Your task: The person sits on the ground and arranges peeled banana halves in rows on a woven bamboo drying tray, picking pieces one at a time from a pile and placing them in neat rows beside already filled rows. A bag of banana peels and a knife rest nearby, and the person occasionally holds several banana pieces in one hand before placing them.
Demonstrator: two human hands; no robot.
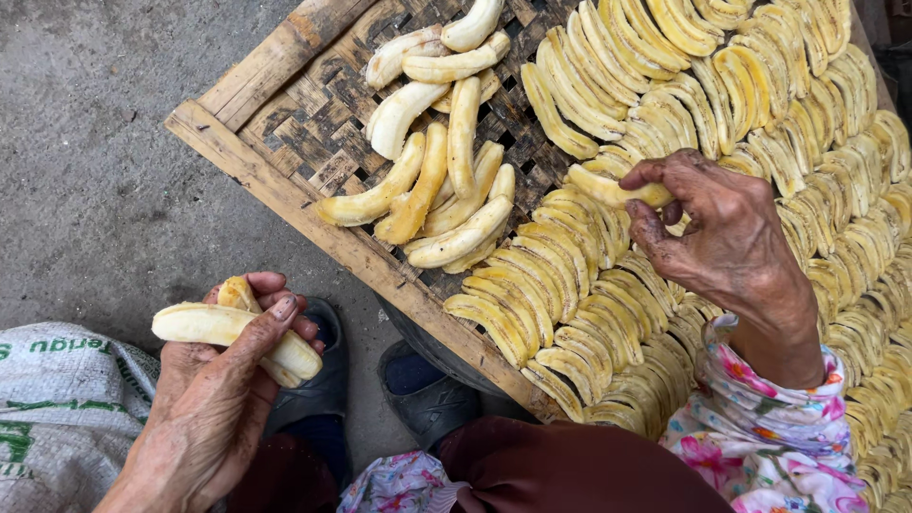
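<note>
My left hand (223, 380) grips peeled bananas (204, 325) low at the left, above the ground and off the tray. My right hand (717, 233) pinches a yellow banana slice (608, 190) over the woven bamboo tray (275, 180), beside the rows of slices (560, 304) laid overlapping across the tray's right part. A loose pile of whole peeled bananas (446, 180) lies on the tray's upper left part, apart from both hands.
A white woven sack (57, 408) lies at the bottom left on the grey concrete ground (85, 171). My dark shoes (427, 399) sit just below the tray's wooden edge. A floral sleeve (760, 427) covers my right wrist.
</note>
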